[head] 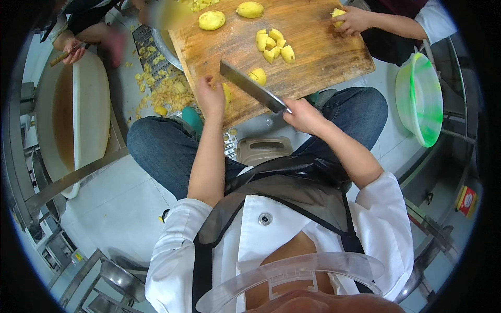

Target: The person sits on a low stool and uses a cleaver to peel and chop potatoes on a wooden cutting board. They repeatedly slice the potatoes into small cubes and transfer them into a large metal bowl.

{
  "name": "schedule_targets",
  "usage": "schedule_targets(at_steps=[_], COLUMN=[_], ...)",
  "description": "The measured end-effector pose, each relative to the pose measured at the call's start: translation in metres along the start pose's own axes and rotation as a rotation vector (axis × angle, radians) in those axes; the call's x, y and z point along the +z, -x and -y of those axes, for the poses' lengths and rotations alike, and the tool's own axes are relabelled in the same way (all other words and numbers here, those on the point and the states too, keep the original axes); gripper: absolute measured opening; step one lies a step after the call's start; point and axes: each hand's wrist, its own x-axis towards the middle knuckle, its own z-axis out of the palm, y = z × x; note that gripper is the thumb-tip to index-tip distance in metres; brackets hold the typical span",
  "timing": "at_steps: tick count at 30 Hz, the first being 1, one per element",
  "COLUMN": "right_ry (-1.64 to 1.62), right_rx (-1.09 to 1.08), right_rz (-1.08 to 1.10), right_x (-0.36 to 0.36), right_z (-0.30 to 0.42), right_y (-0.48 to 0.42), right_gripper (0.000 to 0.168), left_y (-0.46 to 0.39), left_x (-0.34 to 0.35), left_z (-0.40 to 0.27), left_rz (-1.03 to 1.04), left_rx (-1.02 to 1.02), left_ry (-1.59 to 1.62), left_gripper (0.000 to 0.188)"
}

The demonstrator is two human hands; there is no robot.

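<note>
My right hand (307, 115) grips the handle of a cleaver (252, 88), its broad blade slanting up and left over the wooden cutting board (321, 51). At the board's left edge is my left hand (210, 98), fingers curled; whether it holds anything is hidden. Right beside it lies a yellow potato piece (227, 95), partly covered by the hand. Just beyond the blade sits a cut potato (258, 76), its pieces still together. Farther up are a loose group of potato chunks (274, 45) and two whole peeled potatoes, one left (211, 20), one right (250, 9).
At the board's right corner, another person's hand (354, 20) holds a potato. A second person's hand (73, 51) holds a wooden-handled tool above a large tub (92, 101) of brownish liquid. Peelings (172, 92) litter the floor. A green-and-white basin (419, 99) stands at right.
</note>
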Motion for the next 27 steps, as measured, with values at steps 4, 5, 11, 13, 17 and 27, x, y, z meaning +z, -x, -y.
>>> schedule_targets(at_steps=[4,5,11,13,17,27], right_ry=[0.149,0.158,0.128,0.053,-0.007,0.100], right_rx=[0.043,0.074,0.084,-0.002,-0.029,0.044], right_rz=[-0.014,-0.039,-0.198,-0.220,-0.214,-0.029], right_x=[0.007,0.006,-0.006,-0.012,-0.013,0.014], right_z=[-0.032,-0.037,-0.018,0.006,0.043,0.023], right_y=[-0.015,-0.021,-0.031,-0.022,-0.011,-0.036], right_gripper=[0.019,0.020,0.022,0.024,0.026,0.024], left_y=[-0.006,-0.005,0.022,0.026,0.026,0.030], left_x=[-0.001,0.001,0.031,0.031,0.027,0.015], left_z=[0.030,0.030,0.007,0.011,0.020,-0.001], left_rz=[0.290,0.393,0.358,0.300,0.199,0.300], left_rx=[-0.327,-0.459,-0.643,-0.639,-0.368,0.007], left_ry=[0.073,0.161,0.782,0.762,0.351,0.154], left_gripper=[0.026,0.027,0.028,0.028,0.028,0.034])
